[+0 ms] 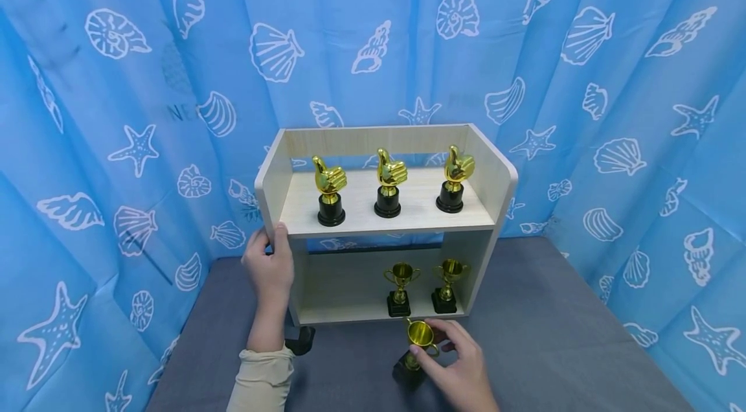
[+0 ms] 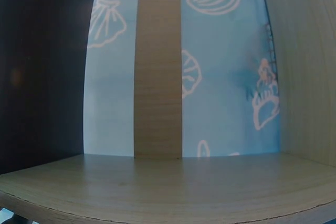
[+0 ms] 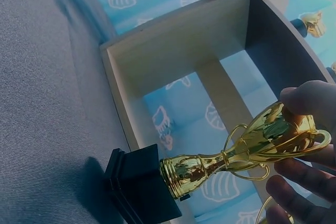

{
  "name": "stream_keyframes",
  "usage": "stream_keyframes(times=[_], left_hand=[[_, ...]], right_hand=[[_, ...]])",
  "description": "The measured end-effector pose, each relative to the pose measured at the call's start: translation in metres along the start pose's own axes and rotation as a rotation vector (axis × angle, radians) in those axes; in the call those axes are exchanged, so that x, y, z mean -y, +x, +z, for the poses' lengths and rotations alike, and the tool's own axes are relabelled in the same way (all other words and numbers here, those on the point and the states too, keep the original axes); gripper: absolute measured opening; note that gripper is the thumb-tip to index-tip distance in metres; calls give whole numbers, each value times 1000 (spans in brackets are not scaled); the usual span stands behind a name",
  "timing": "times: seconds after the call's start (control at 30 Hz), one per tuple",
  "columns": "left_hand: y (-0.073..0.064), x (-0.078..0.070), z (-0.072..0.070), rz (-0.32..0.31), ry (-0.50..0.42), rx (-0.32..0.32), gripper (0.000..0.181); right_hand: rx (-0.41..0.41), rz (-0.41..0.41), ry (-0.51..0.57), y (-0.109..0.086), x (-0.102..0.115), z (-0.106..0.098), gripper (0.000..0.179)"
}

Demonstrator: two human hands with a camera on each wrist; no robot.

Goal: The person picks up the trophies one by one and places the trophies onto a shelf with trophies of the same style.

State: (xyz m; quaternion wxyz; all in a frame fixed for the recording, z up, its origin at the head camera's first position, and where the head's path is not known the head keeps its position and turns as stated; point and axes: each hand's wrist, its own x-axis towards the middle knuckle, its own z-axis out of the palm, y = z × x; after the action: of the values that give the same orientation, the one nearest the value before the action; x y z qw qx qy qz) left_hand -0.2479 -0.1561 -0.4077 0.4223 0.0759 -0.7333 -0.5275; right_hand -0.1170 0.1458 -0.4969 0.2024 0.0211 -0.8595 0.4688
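Observation:
My right hand (image 1: 457, 360) pinches a gold trophy cup (image 1: 419, 334) near its rim, thumb on one side and fingers on the other. In the right wrist view the cup (image 3: 241, 153) has curled handles and a black square base (image 3: 142, 184), held just in front of the shelf. My left hand (image 1: 271, 263) grips the left side panel of the pale wooden shelf unit (image 1: 478, 282) at mid height. Two more trophy cups, the left one (image 1: 400, 286) and the right one (image 1: 447, 282), stand on the lower shelf toward the right.
On the upper shelf stand three gold thumbs-up trophies: left (image 1: 329, 192), middle (image 1: 389, 182) and right (image 1: 454, 179). A grey cloth (image 1: 536, 334) covers the table. A blue shell-patterned curtain (image 1: 373, 23) hangs behind and at both sides.

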Motion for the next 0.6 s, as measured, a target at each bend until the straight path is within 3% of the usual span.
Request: stream_keyframes(times=[0.6], left_hand=[[1, 0, -1, 18, 6, -5, 38]], right_hand=[[32, 0, 19, 1, 7, 5, 43]])
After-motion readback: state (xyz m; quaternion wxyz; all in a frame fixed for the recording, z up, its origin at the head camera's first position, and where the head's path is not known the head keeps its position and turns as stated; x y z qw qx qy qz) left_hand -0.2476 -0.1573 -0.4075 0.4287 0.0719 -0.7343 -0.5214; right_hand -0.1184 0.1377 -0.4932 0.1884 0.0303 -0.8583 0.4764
